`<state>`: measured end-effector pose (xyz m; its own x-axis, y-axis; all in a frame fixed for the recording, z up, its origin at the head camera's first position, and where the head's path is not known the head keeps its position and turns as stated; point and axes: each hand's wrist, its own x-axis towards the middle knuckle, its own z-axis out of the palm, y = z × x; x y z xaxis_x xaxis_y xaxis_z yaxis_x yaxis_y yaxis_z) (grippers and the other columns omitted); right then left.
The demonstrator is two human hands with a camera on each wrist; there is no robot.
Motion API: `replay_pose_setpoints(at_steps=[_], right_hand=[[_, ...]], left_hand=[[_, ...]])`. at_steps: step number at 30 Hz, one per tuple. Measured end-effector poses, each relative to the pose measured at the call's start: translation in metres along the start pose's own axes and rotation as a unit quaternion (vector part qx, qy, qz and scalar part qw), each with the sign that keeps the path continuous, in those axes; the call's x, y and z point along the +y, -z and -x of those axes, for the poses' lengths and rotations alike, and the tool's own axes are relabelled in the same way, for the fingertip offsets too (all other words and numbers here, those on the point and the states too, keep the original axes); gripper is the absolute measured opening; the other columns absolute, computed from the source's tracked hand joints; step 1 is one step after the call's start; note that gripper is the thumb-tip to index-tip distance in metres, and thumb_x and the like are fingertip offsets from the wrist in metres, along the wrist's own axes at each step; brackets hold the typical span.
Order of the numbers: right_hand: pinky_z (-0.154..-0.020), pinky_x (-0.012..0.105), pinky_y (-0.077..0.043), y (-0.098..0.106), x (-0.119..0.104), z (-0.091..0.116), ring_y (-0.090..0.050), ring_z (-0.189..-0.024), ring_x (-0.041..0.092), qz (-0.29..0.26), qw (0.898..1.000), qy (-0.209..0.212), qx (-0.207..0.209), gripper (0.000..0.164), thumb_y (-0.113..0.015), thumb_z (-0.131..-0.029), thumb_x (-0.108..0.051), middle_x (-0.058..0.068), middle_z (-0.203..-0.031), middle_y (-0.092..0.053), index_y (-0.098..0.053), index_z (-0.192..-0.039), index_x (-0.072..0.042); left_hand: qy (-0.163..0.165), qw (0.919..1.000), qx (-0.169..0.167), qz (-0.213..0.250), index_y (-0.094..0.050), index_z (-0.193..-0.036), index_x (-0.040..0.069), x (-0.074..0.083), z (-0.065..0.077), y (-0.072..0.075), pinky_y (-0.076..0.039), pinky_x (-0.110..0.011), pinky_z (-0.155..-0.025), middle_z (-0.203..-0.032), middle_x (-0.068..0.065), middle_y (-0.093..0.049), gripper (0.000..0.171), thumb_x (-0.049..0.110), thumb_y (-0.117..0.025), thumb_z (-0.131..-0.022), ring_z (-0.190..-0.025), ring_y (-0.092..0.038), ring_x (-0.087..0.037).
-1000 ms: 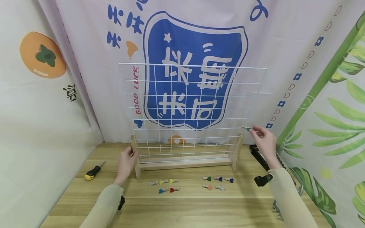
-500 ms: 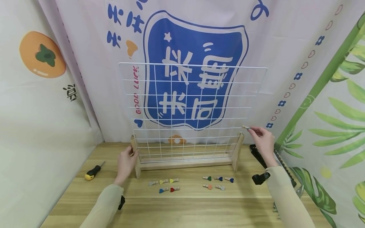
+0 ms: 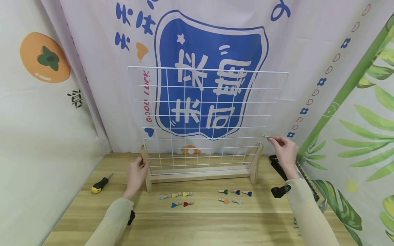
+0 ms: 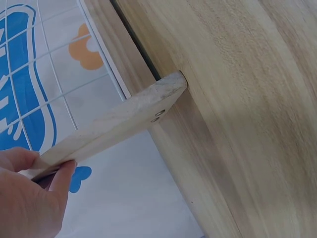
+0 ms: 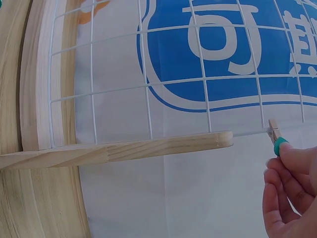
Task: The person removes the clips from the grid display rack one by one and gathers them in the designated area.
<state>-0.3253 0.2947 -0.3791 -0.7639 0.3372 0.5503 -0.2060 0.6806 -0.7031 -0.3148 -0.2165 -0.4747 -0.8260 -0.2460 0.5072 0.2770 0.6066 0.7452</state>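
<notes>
A white wire grid (image 3: pixel 200 127) stands upright in a wooden stand (image 3: pixel 197 176) on the table. My left hand (image 3: pixel 136 173) grips the stand's left upright near its top; the left wrist view shows thumb and fingers on either side of the wooden upright (image 4: pixel 114 121). With my right hand (image 3: pixel 285 150) I pinch a small wooden clothespin (image 5: pixel 275 133) by its green end. The clothespin's tip is right at the grid's side wire, just above the top of the right upright (image 5: pixel 168 147).
Several small clothespins with coloured hearts lie before the stand, among them a red one (image 3: pixel 188 203) and an orange one (image 3: pixel 223 201). A screwdriver (image 3: pixel 102 183) lies at the left. A black object (image 3: pixel 275 165) is behind my right forearm. Printed curtains (image 3: pixel 110 112) hang around the table.
My right hand has shifted slightly left, bringing the clothespin to the grid's right edge. The left hand keeps its hold on the upright.
</notes>
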Motion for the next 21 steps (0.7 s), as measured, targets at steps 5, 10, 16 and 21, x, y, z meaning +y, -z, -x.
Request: replay_pose_setpoints(at_steps=[5,10,16,21], right_hand=[[-0.052,0.009,-0.038,0.004,0.001,0.001,-0.048,-0.063,-0.009,0.005,1.0,-0.013,0.015,0.027,-0.07,-0.093,-0.028,0.012,-0.09,-0.073,-0.074,-0.099,-0.003],[-0.052,0.007,-0.039,0.011,0.002,0.008,-0.049,-0.064,-0.011,-0.002,1.0,-0.013,0.021,0.025,-0.07,-0.093,-0.027,0.009,-0.089,-0.072,-0.074,-0.1,-0.003],[-0.057,0.004,-0.04,0.016,0.007,0.027,-0.049,-0.069,-0.016,0.001,0.999,-0.033,0.008,0.027,-0.067,-0.095,-0.027,0.017,-0.1,-0.073,-0.073,-0.104,-0.002],[-0.061,0.003,-0.042,0.016,0.016,0.047,-0.049,-0.072,-0.018,0.013,0.999,-0.051,-0.009,0.029,-0.066,-0.096,-0.03,0.017,-0.105,-0.074,-0.072,-0.108,-0.004]], left_hand=[[0.009,0.9999,-0.005,0.006,-0.061,-0.081,-0.009,-0.001,0.0,0.0,-0.061,-0.051,-0.077,-0.096,-0.034,-0.071,0.009,-0.005,-0.062,-0.089,-0.094,-0.071,-0.047],[0.02,0.9996,-0.016,0.012,-0.062,-0.086,-0.011,-0.001,-0.001,0.001,-0.06,-0.052,-0.081,-0.102,-0.035,-0.07,0.008,-0.005,-0.06,-0.09,-0.099,-0.07,-0.048],[0.027,0.9991,-0.031,0.01,-0.063,-0.096,-0.013,-0.001,-0.002,0.002,-0.058,-0.051,-0.085,-0.11,-0.036,-0.067,0.011,-0.004,-0.058,-0.092,-0.103,-0.067,-0.049],[0.027,0.9992,-0.028,0.003,-0.062,-0.088,-0.01,-0.002,-0.002,0.001,-0.06,-0.052,-0.083,-0.106,-0.035,-0.069,0.008,-0.003,-0.06,-0.092,-0.101,-0.069,-0.048]])
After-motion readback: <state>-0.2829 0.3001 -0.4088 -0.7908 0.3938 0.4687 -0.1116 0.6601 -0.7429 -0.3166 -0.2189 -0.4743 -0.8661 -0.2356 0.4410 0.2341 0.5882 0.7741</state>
